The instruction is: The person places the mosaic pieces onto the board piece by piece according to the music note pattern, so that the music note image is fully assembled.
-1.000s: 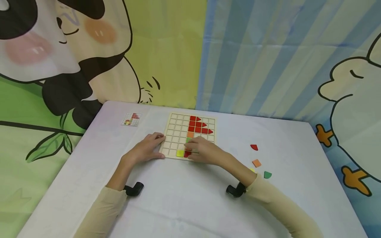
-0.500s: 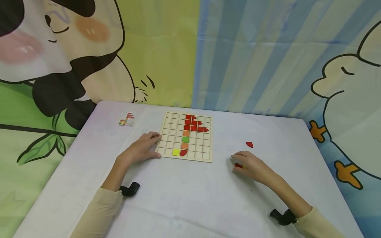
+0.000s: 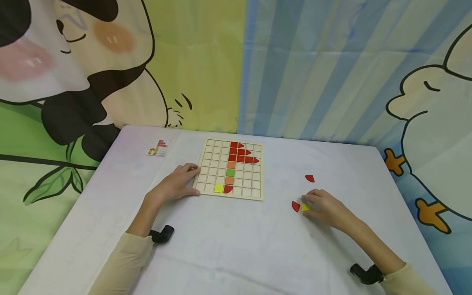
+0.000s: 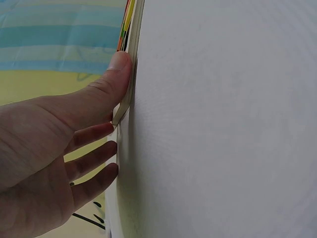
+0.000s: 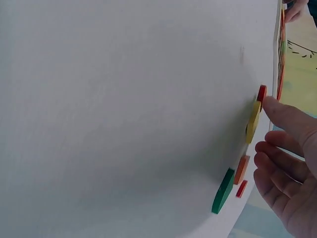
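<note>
Fingers of the left hand [image 3: 175, 184] are touching the left edge of a flat, pale wooden board [image 3: 212, 173] in the head view; on it, shiny red flat pieces [image 3: 237, 154] are making three pointy rows, and an orange, green and orange line of squares [image 3: 230, 172] is running down below them; a bright yellow square [image 3: 218, 188] is lying beside a red rounded piece [image 3: 228, 189] near the bottom; the right hand [image 3: 324, 207] is reaching over the white table [image 3: 228, 246], to the right of the board, with a flat yellow piece [image 3: 305, 207] showing between its thumb and finger; a red fan-shaped piece [image 3: 296, 206] is lying just beside that one.

In the left wrist view, the thumb is leaning on the board's side; the hand is resting loosely.

In the right wrist view, the fingers are bending softly, away from the thumb, so this hand is looking loose too; I cannot tell if the thumb is touching the yellow piece; a green piece [image 5: 223, 191] and an orange piece [image 5: 241, 170] are lying nearby on the table.
</note>
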### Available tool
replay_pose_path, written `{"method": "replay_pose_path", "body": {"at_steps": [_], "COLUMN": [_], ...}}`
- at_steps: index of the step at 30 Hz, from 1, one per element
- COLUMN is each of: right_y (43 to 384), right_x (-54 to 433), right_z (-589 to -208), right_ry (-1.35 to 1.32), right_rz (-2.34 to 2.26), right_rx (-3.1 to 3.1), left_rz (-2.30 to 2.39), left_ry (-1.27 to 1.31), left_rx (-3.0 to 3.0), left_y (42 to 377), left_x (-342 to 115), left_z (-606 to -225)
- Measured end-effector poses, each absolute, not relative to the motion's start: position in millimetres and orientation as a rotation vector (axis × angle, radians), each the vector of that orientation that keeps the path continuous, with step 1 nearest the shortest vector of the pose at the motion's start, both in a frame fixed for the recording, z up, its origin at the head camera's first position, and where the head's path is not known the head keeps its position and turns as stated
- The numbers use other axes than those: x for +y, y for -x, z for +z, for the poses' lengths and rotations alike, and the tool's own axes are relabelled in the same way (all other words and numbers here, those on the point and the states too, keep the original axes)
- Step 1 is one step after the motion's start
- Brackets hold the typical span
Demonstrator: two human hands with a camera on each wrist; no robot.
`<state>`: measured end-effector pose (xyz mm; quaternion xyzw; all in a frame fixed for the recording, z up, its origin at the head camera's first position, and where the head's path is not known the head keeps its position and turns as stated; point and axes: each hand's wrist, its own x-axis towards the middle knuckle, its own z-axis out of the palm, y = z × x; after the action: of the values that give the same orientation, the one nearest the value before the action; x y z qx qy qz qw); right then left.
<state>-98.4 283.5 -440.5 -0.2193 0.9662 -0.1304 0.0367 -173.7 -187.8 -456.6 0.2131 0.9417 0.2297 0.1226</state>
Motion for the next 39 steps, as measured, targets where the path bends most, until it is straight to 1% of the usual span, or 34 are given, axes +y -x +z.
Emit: {"method": "replay_pose_path", "body": {"at_steps": [10, 14, 18, 24, 31, 39], "right_y": [101.5, 106.7, 117.3, 134.2, 154.3, 181.8], "right_x": [289.8, 286.6, 275.6, 236.2, 172.6, 110.0], "right_z": [-450.8, -449.3, -443.2, -428.2, -420.5, -412.8], "right_ry": [0.843, 0.851, 0.884, 0.925, 1.158, 1.253], "right_rz": [-0.391, -0.372, -0.476, -0.566, -0.534, -0.524], "right_rx": [3.011, 3.019, 2.991, 2.859, 2.769, 2.742], "left_rz": [0.668, 0.661, 0.654, 0.651, 0.648, 0.65], "left_ry": [-0.61, -0.612, -0.607, -0.594, -0.595, -0.59], "left_rx": [2.741, 2.741, 2.75, 2.736, 2.75, 2.743], "left_y": [173.5, 173.0, 173.1, 174.4, 173.8, 173.9], "left_x": [-186.9, -187.1, -187.9, -186.7, -187.1, -187.1], "left_z": [-455.0, -453.4, -453.1, -454.9, -455.0, -456.6]}}
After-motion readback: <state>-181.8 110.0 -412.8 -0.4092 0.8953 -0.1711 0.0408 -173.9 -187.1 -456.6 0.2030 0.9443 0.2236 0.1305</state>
